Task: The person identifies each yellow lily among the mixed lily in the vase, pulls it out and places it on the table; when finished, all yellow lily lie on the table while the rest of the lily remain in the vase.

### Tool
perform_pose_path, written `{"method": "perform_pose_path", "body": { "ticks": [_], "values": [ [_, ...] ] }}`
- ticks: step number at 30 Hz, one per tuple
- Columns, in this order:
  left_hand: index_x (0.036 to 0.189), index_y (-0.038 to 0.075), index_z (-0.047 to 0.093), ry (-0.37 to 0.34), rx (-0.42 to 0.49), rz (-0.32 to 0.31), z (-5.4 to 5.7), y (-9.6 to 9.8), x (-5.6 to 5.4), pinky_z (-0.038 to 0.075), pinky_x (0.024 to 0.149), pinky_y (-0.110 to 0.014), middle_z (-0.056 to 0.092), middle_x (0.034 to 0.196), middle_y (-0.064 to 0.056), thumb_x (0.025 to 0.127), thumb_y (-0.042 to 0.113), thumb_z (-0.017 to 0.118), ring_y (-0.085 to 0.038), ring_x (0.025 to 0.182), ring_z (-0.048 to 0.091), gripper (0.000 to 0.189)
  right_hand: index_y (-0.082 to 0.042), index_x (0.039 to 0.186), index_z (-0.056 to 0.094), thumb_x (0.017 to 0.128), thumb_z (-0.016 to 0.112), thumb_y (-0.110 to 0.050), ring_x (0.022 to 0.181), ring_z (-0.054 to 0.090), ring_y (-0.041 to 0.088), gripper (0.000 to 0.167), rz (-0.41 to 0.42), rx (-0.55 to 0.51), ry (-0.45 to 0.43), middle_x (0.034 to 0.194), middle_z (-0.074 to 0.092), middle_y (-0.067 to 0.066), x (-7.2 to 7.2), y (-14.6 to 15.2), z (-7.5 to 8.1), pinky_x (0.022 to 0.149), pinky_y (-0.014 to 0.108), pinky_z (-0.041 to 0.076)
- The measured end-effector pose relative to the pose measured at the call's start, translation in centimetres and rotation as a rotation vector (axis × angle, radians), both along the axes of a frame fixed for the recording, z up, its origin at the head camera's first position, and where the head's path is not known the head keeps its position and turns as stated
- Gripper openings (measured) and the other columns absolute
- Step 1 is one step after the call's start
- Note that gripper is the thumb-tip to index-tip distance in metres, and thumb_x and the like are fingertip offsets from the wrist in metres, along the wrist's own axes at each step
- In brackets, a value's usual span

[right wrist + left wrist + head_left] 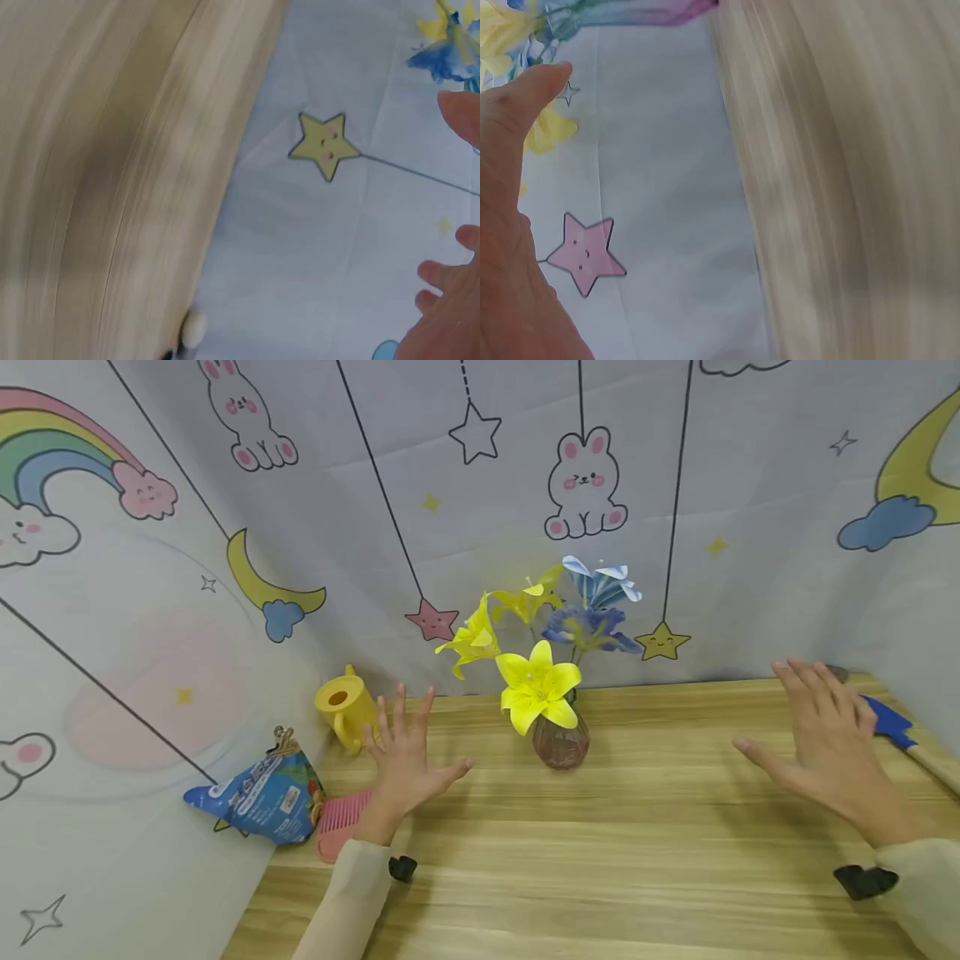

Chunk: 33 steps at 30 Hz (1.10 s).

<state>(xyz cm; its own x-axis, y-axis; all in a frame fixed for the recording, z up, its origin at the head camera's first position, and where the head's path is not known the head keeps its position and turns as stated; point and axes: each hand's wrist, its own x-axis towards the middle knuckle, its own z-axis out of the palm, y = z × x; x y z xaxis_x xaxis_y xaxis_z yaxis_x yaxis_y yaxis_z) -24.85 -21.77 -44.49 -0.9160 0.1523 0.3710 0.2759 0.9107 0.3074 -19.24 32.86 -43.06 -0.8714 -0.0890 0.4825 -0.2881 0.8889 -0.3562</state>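
Observation:
My left hand [405,768] is held over the table with its fingers spread and nothing in it. Just behind it is a yellow watering can [348,706], and a pink comb [341,822] lies partly hidden by the wrist. On the right, my other hand [828,752] is raised too, thumb apart from the fingers, holding nothing. Between the hands, toward the back, a small pinkish glass vase [561,747] holds yellow lilies [540,687] and blue flowers [592,627]. Neither hand touches it. The left wrist view shows the thumb [536,94] near the flowers.
A blue bag [273,797] with a metal binder clip [283,742] leans at the left wall. Partly behind the right hand lies a blue-headed tool [888,720] with a wooden handle. A dark grey object [836,673] sits at the back right. Printed cloth walls border the wooden table [600,877].

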Motion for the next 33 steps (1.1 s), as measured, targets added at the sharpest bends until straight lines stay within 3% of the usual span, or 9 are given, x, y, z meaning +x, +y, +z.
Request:
{"method": "perform_pose_path", "body": {
  "ticks": [7, 16, 24, 27, 30, 33],
  "values": [
    [0.174, 0.035, 0.01, -0.088, 0.197, -0.07, -0.7, 3.0, -0.1, -0.001, 0.121, -0.083, -0.002, 0.183, -0.012, 0.079, 0.062, 0.084, -0.05, 0.166, -0.007, 0.122, -0.012, 0.171, 0.026, 0.09, 0.081, -0.028, 0.151, 0.032, 0.063, 0.1, 0.141, -0.166, 0.065, 0.17, 0.034, 0.032, -0.5, -2.6, 0.0, 0.12, 0.084, 0.018],
    [0.174, 0.038, 0.006, -0.155, 0.28, -0.128, -1.5, 4.9, -0.3, 0.002, 0.124, -0.077, 0.003, 0.182, -0.013, 0.08, 0.058, 0.083, -0.048, 0.167, -0.006, 0.123, -0.022, 0.171, 0.029, 0.096, 0.078, -0.023, 0.149, 0.038, 0.059, 0.09, 0.201, -0.298, -0.009, 0.17, 0.04, 0.026, -0.5, -5.9, 0.5, 0.118, 0.082, 0.025],
    [0.174, 0.03, 0.009, -0.219, 0.367, -0.2, -2.0, 6.1, -0.3, 0.005, 0.124, -0.081, 0.004, 0.182, -0.016, 0.083, 0.051, 0.085, -0.052, 0.166, 0.0, 0.12, -0.027, 0.168, 0.037, 0.094, 0.08, -0.019, 0.147, 0.046, 0.05, 0.086, 0.248, -0.365, 0.002, 0.165, 0.049, 0.02, -0.9, -8.7, 0.8, 0.114, 0.078, 0.033],
    [0.174, 0.027, 0.009, -0.224, 0.391, -0.24, -2.1, 6.6, -0.5, 0.006, 0.125, -0.081, 0.007, 0.182, -0.017, 0.085, 0.053, 0.083, -0.053, 0.166, 0.004, 0.12, -0.027, 0.166, 0.041, 0.093, 0.081, -0.017, 0.145, 0.049, 0.042, 0.084, 0.249, -0.376, 0.012, 0.163, 0.052, 0.017, -1.0, -9.7, 0.9, 0.115, 0.066, 0.038],
    [0.174, 0.025, 0.008, -0.227, 0.406, -0.286, -2.3, 7.0, -0.7, 0.009, 0.127, -0.08, 0.01, 0.181, -0.017, 0.085, 0.066, 0.078, -0.051, 0.166, 0.007, 0.121, -0.028, 0.165, 0.043, 0.094, 0.081, -0.016, 0.142, 0.051, 0.035, 0.081, 0.252, -0.385, 0.022, 0.162, 0.055, 0.013, -1.1, -10.5, 1.0, 0.117, 0.037, 0.039],
    [0.174, 0.027, 0.007, -0.25, 0.436, -0.309, -2.6, 7.5, -0.9, 0.014, 0.13, -0.076, 0.012, 0.182, -0.014, 0.086, 0.07, 0.076, -0.047, 0.167, 0.011, 0.12, -0.028, 0.163, 0.046, 0.095, 0.08, -0.016, 0.138, 0.053, 0.029, 0.077, 0.257, -0.396, 0.031, 0.159, 0.058, 0.009, -1.2, -11.4, 1.0, 0.11, 0.021, 0.036]
  ]
}}
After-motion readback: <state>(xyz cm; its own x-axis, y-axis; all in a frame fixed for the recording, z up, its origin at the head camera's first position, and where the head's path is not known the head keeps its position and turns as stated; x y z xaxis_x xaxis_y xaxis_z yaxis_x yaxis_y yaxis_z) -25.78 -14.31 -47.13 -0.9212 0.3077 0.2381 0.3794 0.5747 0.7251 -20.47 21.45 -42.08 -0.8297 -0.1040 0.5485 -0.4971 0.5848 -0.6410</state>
